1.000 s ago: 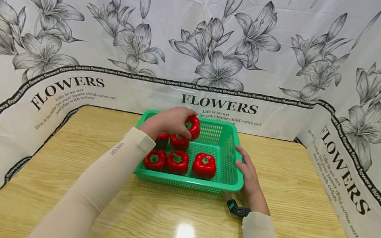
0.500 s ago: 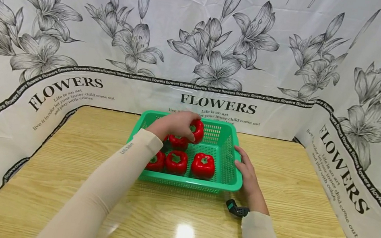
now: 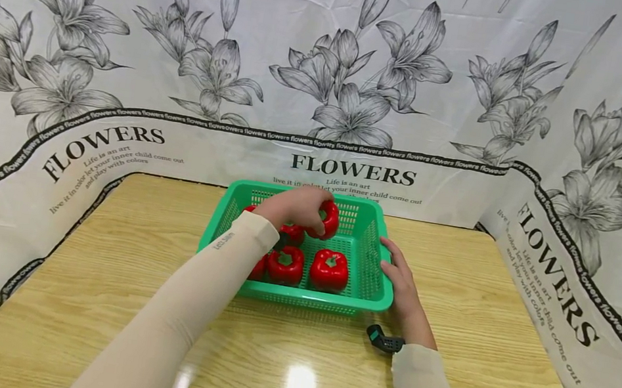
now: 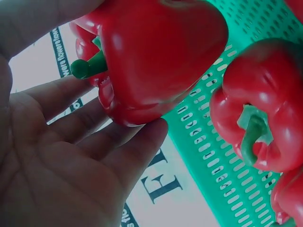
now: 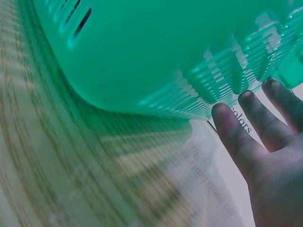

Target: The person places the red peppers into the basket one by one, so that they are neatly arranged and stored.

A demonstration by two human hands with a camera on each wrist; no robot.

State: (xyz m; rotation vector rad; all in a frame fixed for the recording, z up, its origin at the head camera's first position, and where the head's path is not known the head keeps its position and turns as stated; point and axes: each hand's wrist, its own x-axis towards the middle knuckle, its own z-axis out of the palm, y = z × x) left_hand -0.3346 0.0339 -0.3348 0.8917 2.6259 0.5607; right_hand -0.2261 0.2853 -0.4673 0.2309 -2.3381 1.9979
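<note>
My left hand [image 3: 300, 208] holds a red bell pepper [image 3: 330, 220] above the back middle of a green plastic basket [image 3: 308, 296]. In the left wrist view, that pepper [image 4: 161, 56] lies on its side between thumb and fingers, its green stem towards the palm. Below it, other peppers stand in the basket: one at front right [image 3: 329, 270], one at front middle [image 3: 285, 265], and more towards the left, partly hidden by my arm. At the basket's right end is my right hand [image 3: 406, 290]; in the right wrist view its fingers [image 5: 234, 137] extend along the perforated outer wall.
The basket stands on a light wooden table [image 3: 503, 353]. Behind and to both sides hangs a white cloth [image 3: 277, 96] printed with flowers and lettering. A small black device [image 3: 384, 339] sits at my right wrist.
My left hand has moved the held pepper a little to the right and slightly lower over the basket. My right hand stays at the basket's right side.
</note>
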